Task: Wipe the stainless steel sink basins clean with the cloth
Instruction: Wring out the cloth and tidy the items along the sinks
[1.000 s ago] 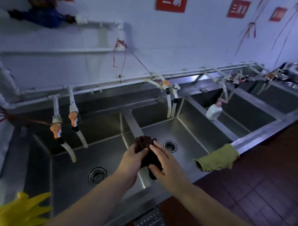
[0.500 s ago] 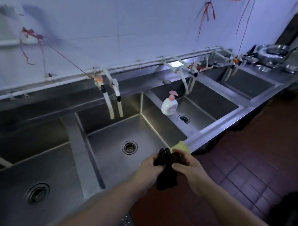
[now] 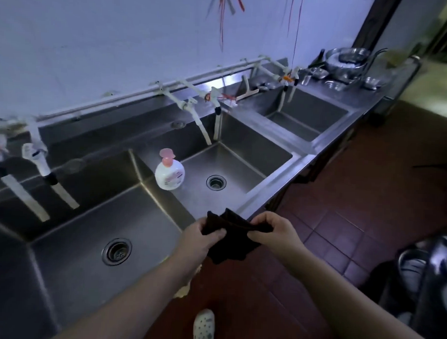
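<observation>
While no lettering on it can be read, the soap bottle (image 3: 169, 172) carries a faint pink printed label on its squat white plastic body, topped by a pink pump head; it stands on the floor of the middle basin (image 3: 232, 167), against that basin's left wall. The sink (image 3: 274, 194) is one long run of brushed stainless steel with square-cornered basins, each with a round ribbed drain. The near basin (image 3: 88, 240) lies to the left, and a far basin (image 3: 308, 116) sits beyond the middle one.

The cloth (image 3: 234, 239) is dark, almost black, soft and crumpled, and hangs in loose folds. It is held in the air over the front rim of the steel, near the corner of the middle basin, and touches no basin. The left hand (image 3: 199, 240) grips its left edge with thumb on top and fingers curled beneath. The right hand (image 3: 271, 230) pinches its right edge with curled fingers.

Along the pale wall runs a thin white pipe (image 3: 149, 93) with pale plastic taps (image 3: 194, 112) angled down over the basins; some have orange handles. Red strings (image 3: 222, 19) hang on the wall. At the far end, the steel worktop (image 3: 351, 97) holds round metal bowls (image 3: 348, 59), shiny and stacked. The floor (image 3: 355, 199) is dark red square tile. A pale perforated clog (image 3: 203, 327) shows at the bottom edge.
</observation>
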Motion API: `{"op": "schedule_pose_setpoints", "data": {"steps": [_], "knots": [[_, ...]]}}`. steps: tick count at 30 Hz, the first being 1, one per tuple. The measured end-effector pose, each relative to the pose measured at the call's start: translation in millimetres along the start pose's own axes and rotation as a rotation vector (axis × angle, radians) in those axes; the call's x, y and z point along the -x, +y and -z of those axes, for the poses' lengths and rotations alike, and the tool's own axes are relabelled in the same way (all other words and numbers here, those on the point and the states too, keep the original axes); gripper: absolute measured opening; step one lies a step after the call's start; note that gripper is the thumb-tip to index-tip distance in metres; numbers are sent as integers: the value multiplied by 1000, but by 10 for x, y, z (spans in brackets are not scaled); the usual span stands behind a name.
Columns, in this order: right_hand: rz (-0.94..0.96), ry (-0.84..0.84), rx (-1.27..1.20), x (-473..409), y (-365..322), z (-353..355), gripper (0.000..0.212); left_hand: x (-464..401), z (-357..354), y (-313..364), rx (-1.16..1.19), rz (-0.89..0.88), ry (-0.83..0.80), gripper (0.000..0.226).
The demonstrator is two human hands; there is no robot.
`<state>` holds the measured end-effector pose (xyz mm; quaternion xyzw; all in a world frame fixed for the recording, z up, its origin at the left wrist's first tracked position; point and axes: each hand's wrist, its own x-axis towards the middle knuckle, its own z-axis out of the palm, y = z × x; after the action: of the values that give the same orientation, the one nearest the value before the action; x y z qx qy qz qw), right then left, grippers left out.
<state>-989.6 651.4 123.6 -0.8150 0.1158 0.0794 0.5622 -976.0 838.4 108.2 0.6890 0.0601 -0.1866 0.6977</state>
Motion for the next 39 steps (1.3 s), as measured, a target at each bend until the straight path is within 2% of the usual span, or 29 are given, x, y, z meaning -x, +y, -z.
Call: {"op": "schedule_pose_setpoints", "data": {"steps": [8, 14, 18, 22, 25, 29, 35, 39], "knots": [[-24, 126, -31, -929, 23, 976, 23, -1370, -851, 368, 4, -34, -221, 24], [-102, 197, -7, -1626, -27, 1790, 36, -2385, -1638, 704, 78, 27, -397, 24], [-113, 244, 7, -1973, -23, 2278, 40, -2921, -2102, 889, 25, 48, -492, 41], [-108, 248, 43, -2353, 58, 2805, 39, -3404, -2606, 1084, -89, 16, -589, 75], [-81, 252, 95, -2684, 177, 3255, 38, -3789, -3036, 1235, -175, -2, -576, 65], [-50, 237, 112, -3202, 425, 3975, 42, -4338, -3721, 1429, -224, -29, -561, 22], [-21, 197, 139, -4043, 709, 5185, 42, -5103, -4826, 1745, -259, -91, -463, 23], [29, 137, 274, -4620, 722, 5856, 40, -5545, -5422, 1964, -185, -68, -395, 22]]}}
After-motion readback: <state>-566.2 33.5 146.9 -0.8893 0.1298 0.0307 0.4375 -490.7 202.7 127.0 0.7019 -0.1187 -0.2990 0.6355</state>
